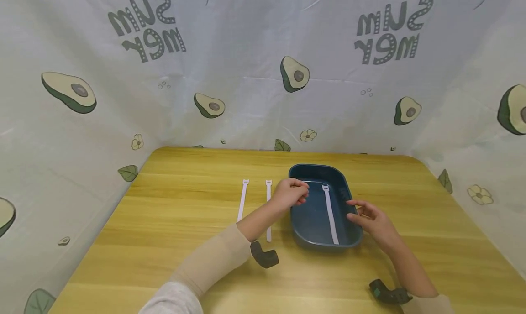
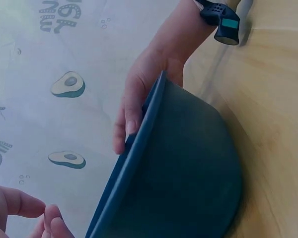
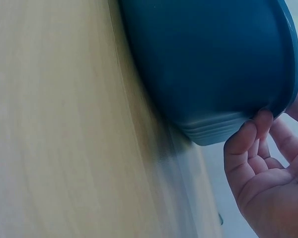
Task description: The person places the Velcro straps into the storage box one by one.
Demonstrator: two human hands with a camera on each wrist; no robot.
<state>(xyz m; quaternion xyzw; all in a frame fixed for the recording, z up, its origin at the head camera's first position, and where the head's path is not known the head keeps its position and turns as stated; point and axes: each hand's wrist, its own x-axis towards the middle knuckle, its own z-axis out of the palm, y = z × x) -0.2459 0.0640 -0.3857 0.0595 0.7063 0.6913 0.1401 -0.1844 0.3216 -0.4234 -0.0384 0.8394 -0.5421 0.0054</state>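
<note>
A dark blue bin [image 1: 312, 213] stands on the table, and a white cable strap [image 1: 331, 216] with a slotted end lies lengthwise inside it. My right hand [image 1: 376, 222] holds the bin's right rim, some fingers over the inside and others against the outer wall [image 3: 208, 64]. Over the bin's left side is my left hand [image 1: 289, 194], its fingers curled and the thumb and forefinger tips together; no strap shows between them. In the left wrist view those pinched fingertips [image 2: 50, 214] are beside the rim. Two more cable straps lie left of the bin: one nearer [image 1: 269, 229], one farther [image 1: 243, 197].
The wooden table [image 1: 185, 186] runs back to a white curtain [image 1: 246, 99] printed with avocados, which also hangs at both sides. My left forearm crosses over the lower part of the strap area. Dark camera mounts [image 1: 265, 255] sit at both wrists.
</note>
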